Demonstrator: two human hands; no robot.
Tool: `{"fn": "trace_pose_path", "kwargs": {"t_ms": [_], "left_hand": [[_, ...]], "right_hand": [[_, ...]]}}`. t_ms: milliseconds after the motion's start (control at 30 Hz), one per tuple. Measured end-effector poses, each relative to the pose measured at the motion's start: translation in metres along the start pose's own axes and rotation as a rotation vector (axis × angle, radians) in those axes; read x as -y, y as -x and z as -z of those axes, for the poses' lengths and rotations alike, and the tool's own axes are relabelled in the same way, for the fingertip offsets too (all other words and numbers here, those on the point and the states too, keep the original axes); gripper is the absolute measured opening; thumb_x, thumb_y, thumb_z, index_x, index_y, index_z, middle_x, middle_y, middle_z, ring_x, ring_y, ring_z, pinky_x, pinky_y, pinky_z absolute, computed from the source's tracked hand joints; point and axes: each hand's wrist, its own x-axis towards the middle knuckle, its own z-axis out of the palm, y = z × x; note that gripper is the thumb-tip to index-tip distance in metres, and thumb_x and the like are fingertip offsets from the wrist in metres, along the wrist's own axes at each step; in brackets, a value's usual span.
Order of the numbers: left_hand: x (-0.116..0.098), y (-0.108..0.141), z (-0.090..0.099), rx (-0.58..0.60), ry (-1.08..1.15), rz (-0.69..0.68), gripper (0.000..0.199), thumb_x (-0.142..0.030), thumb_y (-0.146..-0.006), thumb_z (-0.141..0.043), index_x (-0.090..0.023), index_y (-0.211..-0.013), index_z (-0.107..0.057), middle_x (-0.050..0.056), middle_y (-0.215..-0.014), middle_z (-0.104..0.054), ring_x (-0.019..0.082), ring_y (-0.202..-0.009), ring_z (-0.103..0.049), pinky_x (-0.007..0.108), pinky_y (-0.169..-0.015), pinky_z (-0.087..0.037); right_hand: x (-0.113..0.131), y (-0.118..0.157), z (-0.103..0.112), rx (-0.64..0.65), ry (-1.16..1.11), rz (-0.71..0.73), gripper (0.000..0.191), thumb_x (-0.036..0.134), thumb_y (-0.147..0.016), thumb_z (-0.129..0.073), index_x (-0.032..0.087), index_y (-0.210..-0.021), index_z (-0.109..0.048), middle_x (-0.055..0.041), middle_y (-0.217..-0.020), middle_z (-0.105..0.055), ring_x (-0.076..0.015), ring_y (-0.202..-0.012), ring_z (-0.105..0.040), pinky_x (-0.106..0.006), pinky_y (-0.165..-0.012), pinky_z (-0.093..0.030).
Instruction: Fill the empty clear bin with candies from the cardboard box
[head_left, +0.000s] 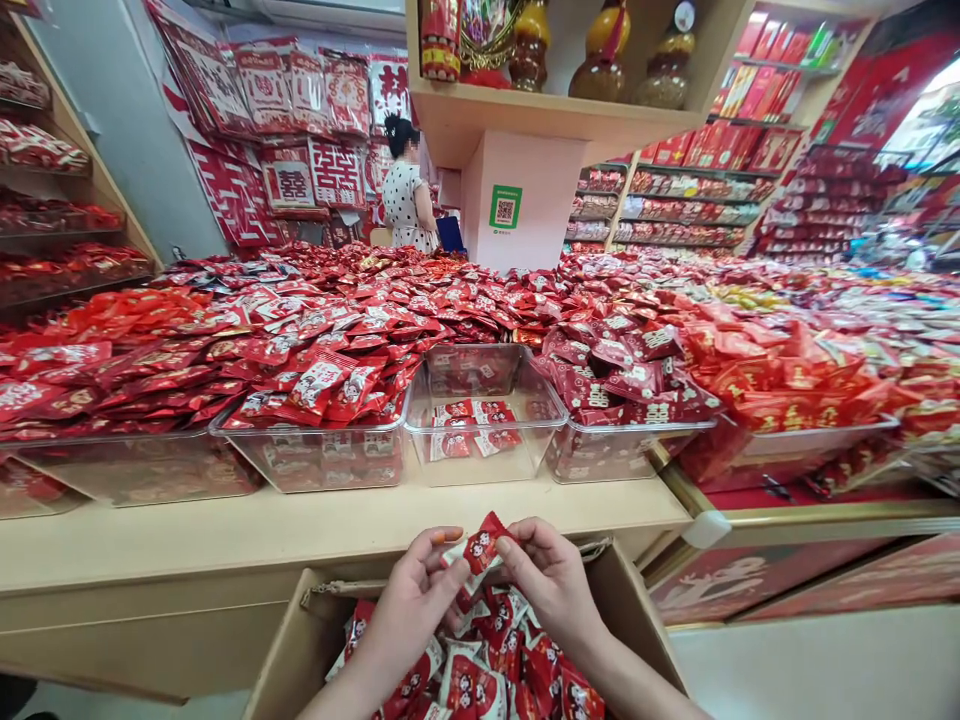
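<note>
The cardboard box (286, 640) is nearest, full of red and white packets (472, 690); over it, the left hand (420, 590) and the right hand (551, 580) hold one small packet (481, 548) between them. The left thumb and fingers pinch its lower left side; the right thumb lies on its right side, with the fingers closed behind; both hands clamp it, so its middle shows between the thumbs. It has two little cartoon faces on it; any words there are too small to read. Just past the hands, a clear bin (486, 455) on the counter (360, 515) has a few packets laid flat at its bottom; the dark red packets (622, 370) to its right have the sign 囍 on them; red signs (337, 172) on the back wall show 囍 too; a green label (505, 207) on the pillar has a square code.
</note>
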Motion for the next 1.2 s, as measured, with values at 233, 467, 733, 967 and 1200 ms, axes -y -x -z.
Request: {"fn": "trace_pose_path", "kwargs": {"t_ms": [233, 467, 733, 967, 1200], "left_hand": [[-0.005, 0.008, 0.002, 0.053, -0.117, -0.071, 0.018, -0.034, -0.071, -0.061, -0.017, -0.076, -0.061, -0.003, -0.068, -0.055, 0.008, -0.051, -0.048, 0.018, -0.042, -0.044], [-0.006, 0.012, 0.002, -0.041, -0.225, -0.074, 0.020, -0.035, -0.069, -0.062, -0.020, -0.082, -0.060, 0.000, -0.075, -0.060, 0.013, -0.063, -0.052, 0.019, -0.049, -0.044], [-0.006, 0.014, 0.003, -0.073, -0.311, -0.088, 0.026, -0.038, -0.069, -0.060, -0.020, -0.088, -0.060, 0.005, -0.087, -0.063, 0.019, -0.075, -0.058, 0.021, -0.050, -0.045], [-0.012, 0.014, 0.000, -0.066, -0.253, -0.032, 0.030, -0.039, -0.070, -0.059, -0.022, -0.095, -0.055, 0.004, -0.087, -0.066, 0.021, -0.081, -0.059, 0.023, -0.056, -0.047], [-0.004, 0.012, 0.004, -0.052, -0.210, -0.105, 0.031, -0.036, -0.071, -0.060, -0.021, -0.097, -0.052, 0.002, -0.084, -0.067, 0.018, -0.077, -0.060, 0.027, -0.070, -0.047]], "right_hand": [[-0.003, 0.007, -0.004, 0.157, 0.047, 0.004, 0.028, 0.034, -0.072, -0.061, 0.020, -0.093, -0.049, -0.0019, -0.082, -0.055, -0.0134, -0.075, -0.052, -0.025, -0.067, -0.043], [-0.008, 0.004, -0.002, 0.196, 0.085, -0.044, 0.022, 0.035, -0.073, -0.060, 0.018, -0.078, -0.048, 0.0013, -0.070, -0.052, -0.0107, -0.066, -0.047, -0.023, -0.061, -0.039], [-0.008, 0.004, 0.001, 0.226, 0.233, 0.009, 0.022, 0.036, -0.075, -0.057, 0.016, -0.080, -0.050, 0.0007, -0.070, -0.053, -0.0103, -0.063, -0.046, -0.021, -0.059, -0.038], [-0.005, 0.003, 0.000, 0.226, 0.225, 0.009, 0.022, 0.036, -0.074, -0.058, 0.016, -0.078, -0.050, 0.0011, -0.068, -0.052, -0.0097, -0.062, -0.046, -0.021, -0.059, -0.039], [-0.005, 0.003, 0.000, 0.225, 0.219, -0.007, 0.024, 0.038, -0.074, -0.058, 0.016, -0.076, -0.049, 0.0005, -0.068, -0.052, -0.0104, -0.063, -0.047, -0.022, -0.058, -0.040]]}}
